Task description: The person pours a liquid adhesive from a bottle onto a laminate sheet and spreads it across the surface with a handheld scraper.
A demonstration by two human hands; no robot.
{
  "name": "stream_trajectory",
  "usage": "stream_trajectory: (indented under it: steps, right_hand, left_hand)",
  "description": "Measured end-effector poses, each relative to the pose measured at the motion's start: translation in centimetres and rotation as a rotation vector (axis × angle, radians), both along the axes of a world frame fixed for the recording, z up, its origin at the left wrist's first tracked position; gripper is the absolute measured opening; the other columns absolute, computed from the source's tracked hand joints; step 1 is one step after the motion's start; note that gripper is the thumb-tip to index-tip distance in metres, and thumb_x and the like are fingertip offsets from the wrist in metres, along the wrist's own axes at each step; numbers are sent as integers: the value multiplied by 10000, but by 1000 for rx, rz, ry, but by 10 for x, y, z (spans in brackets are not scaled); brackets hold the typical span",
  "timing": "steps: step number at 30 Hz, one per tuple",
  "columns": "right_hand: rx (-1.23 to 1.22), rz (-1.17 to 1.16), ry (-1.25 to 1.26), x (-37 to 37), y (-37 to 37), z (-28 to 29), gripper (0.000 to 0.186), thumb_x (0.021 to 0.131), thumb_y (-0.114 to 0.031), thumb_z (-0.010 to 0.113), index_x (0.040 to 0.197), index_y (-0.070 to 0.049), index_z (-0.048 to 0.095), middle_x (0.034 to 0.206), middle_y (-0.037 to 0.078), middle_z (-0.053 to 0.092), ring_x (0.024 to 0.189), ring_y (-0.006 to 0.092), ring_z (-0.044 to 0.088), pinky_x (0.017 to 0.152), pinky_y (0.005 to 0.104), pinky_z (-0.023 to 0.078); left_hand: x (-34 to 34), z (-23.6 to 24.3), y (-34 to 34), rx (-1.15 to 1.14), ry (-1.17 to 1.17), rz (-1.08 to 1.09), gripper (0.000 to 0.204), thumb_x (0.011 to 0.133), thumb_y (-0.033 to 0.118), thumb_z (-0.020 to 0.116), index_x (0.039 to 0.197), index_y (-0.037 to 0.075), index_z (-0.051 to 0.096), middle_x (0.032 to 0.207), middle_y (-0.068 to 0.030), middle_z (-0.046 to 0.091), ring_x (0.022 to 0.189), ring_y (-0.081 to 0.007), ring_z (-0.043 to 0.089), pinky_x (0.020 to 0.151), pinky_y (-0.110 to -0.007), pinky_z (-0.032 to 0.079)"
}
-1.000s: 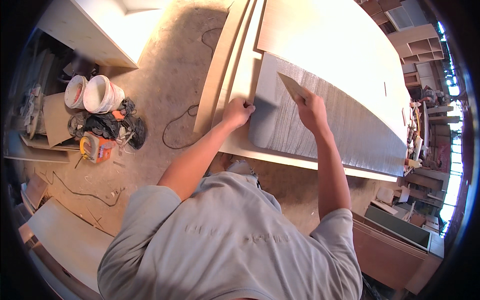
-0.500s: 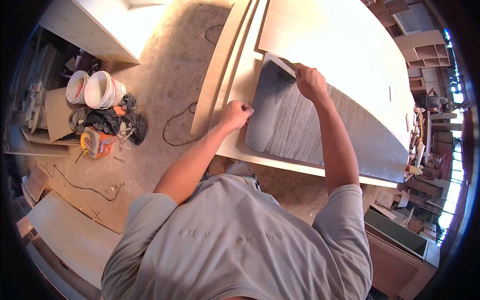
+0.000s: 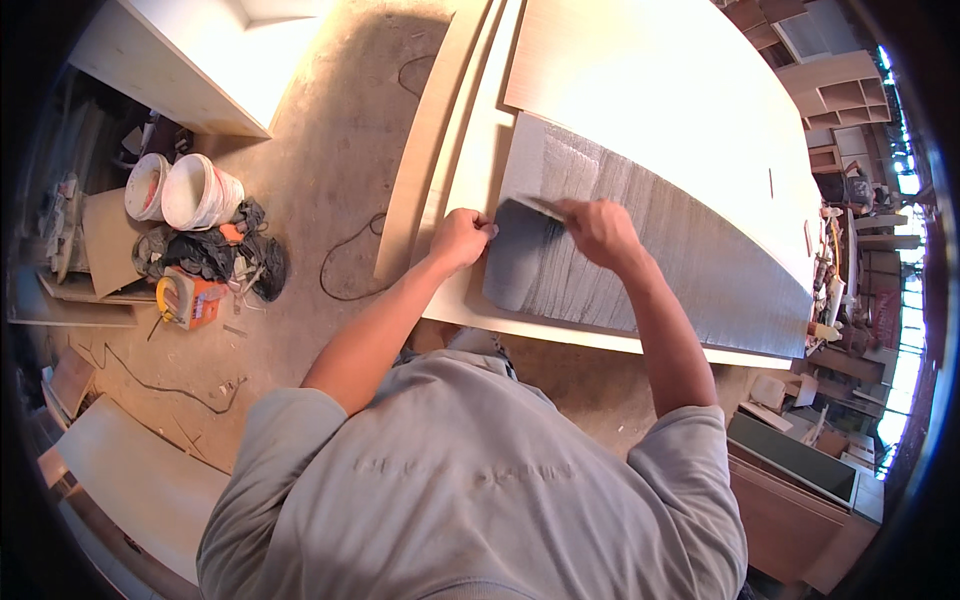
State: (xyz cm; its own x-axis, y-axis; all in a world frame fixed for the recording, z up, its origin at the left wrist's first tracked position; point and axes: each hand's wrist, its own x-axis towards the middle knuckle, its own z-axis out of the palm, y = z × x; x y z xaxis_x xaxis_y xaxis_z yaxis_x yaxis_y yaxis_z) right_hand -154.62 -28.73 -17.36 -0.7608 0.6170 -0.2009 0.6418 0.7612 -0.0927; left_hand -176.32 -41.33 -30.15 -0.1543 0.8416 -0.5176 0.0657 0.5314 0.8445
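Observation:
A long grey sheet (image 3: 690, 265) with a streaky, glossy coating lies on a stack of pale boards. My right hand (image 3: 602, 236) is closed on a thin, flat spreader (image 3: 538, 205), its edge near the sheet's left end. Below the blade the sheet shows a smooth, darker patch, possibly its shadow. Beside the sheet's left edge, my left hand (image 3: 462, 240) is closed with fingertips pinched. Whatever those fingers hold, if anything, is too small to make out.
A large pale board (image 3: 640, 70) adjoins the sheet's far side. On the floor to the left stand white buckets (image 3: 200, 192), black plastic bags (image 3: 205, 255) and an orange container (image 3: 203, 300). A dark cable (image 3: 335, 262) loops near the stack. A pale cabinet (image 3: 170, 75) stands at far left.
My right hand has drawn the spreader toward me from the sheet's far left corner, leaving a lighter streaked area behind. My left hand stays by the left edge.

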Motion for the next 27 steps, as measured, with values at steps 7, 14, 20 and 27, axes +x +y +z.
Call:
stream_trajectory:
  steps: [7, 14, 20, 27]
  right_hand:
    - [173, -207, 191, -21, 78, 5, 301, 1059, -193, 573, 1280, -153, 772, 864, 201, 775, 774, 401, 751, 733, 478, 602]
    - [152, -218, 87, -25, 78, -22, 335, 1041, -144, 569, 1327, -166, 741, 1112, 188, 790, 973, 375, 773, 860, 489, 612]
    - [194, -203, 311, -12, 69, -71, 284, 981, -96, 520, 1202, -155, 686, 1130, 163, 760, 1043, 365, 753, 841, 519, 596]
    - [6, -241, 88, 29, -63, -50, 299, 948, -200, 595, 1192, -246, 763, 1012, 62, 815, 906, 267, 800, 793, 441, 612]
  left_hand:
    - [1, 11, -2, -21, -114, 67, 162, 998, 150, 717, 977, -8, 746, 784, -72, 750, 658, -138, 718, 606, -312, 569]
    - [1, 13, -4, -38, -109, 69, 167, 1016, 161, 708, 981, 0, 733, 792, -54, 739, 658, -123, 707, 566, -294, 561]
    - [1, 8, -5, -39, -141, 65, 189, 1025, 165, 718, 1054, -22, 729, 795, -58, 721, 667, -112, 696, 566, -276, 563]
    - [-1, 5, -1, -23, -133, 58, 183, 1036, 167, 709, 1035, -16, 702, 799, -37, 658, 642, -103, 633, 532, -250, 531]
